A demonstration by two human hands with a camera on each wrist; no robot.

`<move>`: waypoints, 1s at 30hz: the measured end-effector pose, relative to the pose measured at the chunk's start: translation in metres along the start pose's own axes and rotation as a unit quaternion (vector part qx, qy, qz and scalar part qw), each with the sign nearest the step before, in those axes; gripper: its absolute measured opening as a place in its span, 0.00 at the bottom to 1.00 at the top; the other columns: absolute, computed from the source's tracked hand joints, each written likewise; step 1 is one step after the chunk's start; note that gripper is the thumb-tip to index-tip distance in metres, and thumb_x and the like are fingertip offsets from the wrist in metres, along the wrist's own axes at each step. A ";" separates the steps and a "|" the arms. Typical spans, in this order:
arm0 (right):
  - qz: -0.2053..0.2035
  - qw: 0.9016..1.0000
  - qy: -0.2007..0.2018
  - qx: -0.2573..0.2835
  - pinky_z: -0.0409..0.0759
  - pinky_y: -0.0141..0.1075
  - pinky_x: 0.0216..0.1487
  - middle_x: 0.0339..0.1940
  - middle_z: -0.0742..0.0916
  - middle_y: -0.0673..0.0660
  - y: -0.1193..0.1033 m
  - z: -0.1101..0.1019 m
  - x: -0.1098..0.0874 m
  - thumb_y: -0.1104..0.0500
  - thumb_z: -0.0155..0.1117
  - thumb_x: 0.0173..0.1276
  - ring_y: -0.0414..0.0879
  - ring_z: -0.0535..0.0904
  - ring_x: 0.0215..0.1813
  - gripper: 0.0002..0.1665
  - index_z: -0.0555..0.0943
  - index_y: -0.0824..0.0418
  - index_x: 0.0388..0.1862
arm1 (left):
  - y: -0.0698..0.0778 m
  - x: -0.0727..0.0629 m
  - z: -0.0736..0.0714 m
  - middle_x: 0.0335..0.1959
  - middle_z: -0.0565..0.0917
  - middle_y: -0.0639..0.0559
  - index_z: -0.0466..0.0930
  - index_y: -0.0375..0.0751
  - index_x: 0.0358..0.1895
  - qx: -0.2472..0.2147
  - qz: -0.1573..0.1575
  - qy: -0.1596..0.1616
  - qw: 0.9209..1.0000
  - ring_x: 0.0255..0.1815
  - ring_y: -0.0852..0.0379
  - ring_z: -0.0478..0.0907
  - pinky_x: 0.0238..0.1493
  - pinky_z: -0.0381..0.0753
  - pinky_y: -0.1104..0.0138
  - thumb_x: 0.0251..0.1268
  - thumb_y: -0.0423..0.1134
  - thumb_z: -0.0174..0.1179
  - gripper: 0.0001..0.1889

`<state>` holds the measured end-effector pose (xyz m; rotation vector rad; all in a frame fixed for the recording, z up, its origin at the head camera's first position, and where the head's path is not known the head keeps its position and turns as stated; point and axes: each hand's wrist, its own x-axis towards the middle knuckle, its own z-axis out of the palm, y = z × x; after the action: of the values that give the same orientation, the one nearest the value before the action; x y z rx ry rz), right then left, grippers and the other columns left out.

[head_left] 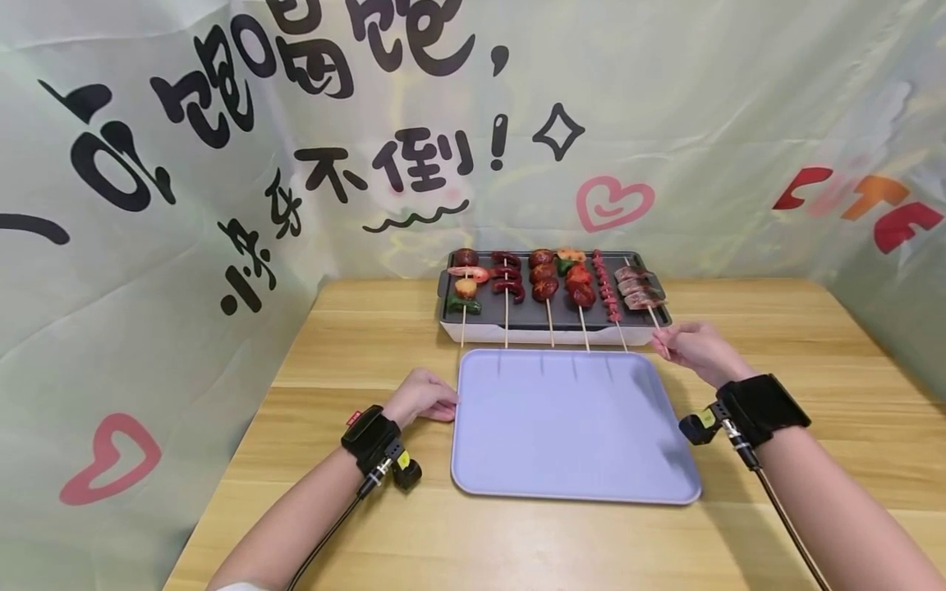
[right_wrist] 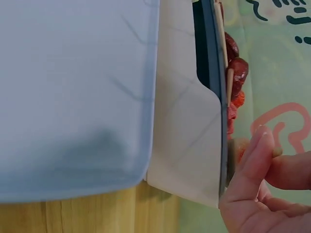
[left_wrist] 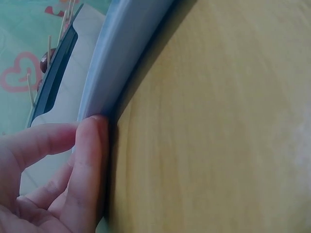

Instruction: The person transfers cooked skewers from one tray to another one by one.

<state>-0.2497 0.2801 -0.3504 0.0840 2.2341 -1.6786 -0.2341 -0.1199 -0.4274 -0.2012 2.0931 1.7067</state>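
My left hand [head_left: 421, 397] pinches the left rim of a pale lavender tray [head_left: 576, 427] lying on the table. In the left wrist view, thumb and forefinger [left_wrist: 90, 160] meet at the tray's edge [left_wrist: 114, 63]. Beyond the tray's far right corner, my right hand [head_left: 698, 349] pinches the bare stick end of the rightmost skewer [head_left: 637, 287], which carries pale, folded slices and lies on a dark grill plate [head_left: 528, 312]. The right wrist view shows that thumb and fingers [right_wrist: 257, 160] closed together; they hide most of the stick.
Several other skewers lie side by side on the grill, including dark red sausages [head_left: 507, 275], brown balls [head_left: 543, 275] and small pink pieces [head_left: 604, 283]. Their sticks overhang the grill's white front [head_left: 517, 335]. Printed cloth [head_left: 517, 205] hangs behind the wooden table [head_left: 347, 328].
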 end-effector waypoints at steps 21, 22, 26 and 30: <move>-0.030 0.997 0.004 -0.065 0.81 0.25 0.42 0.35 0.79 0.47 0.018 0.008 -0.064 0.63 0.39 0.74 0.31 0.76 0.37 0.23 0.60 0.84 0.54 | 0.000 0.001 -0.001 0.20 0.81 0.43 0.78 0.21 0.36 0.001 0.001 -0.002 1.000 0.18 0.57 0.78 0.27 0.86 0.68 0.52 0.23 0.59 0.07; -0.032 0.997 0.004 -0.069 0.81 0.25 0.42 0.35 0.79 0.47 0.018 0.009 -0.067 0.63 0.39 0.74 0.31 0.76 0.37 0.22 0.61 0.84 0.54 | 0.000 0.001 -0.001 0.20 0.81 0.42 0.78 0.21 0.36 0.002 0.001 -0.001 1.000 0.18 0.57 0.78 0.27 0.86 0.68 0.52 0.23 0.59 0.07; -0.031 0.997 0.003 -0.077 0.81 0.26 0.42 0.36 0.79 0.49 0.022 0.015 -0.080 0.61 0.40 0.74 0.33 0.76 0.37 0.22 0.62 0.82 0.53 | 0.000 0.002 -0.001 0.20 0.81 0.42 0.78 0.21 0.35 0.002 -0.001 0.002 1.000 0.18 0.57 0.78 0.27 0.86 0.68 0.52 0.23 0.59 0.07; -0.017 0.998 0.008 -0.065 0.81 0.27 0.42 0.37 0.79 0.51 0.031 0.022 -0.092 0.61 0.41 0.74 0.34 0.76 0.38 0.21 0.61 0.82 0.53 | 0.000 0.001 -0.001 0.21 0.81 0.42 0.78 0.21 0.35 0.000 -0.002 0.001 1.000 0.18 0.57 0.78 0.27 0.86 0.68 0.52 0.22 0.59 0.07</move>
<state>-0.1506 0.2829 -0.3565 0.0282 2.3632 -1.5507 -0.2353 -0.1202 -0.4275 -0.2080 2.0930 1.7036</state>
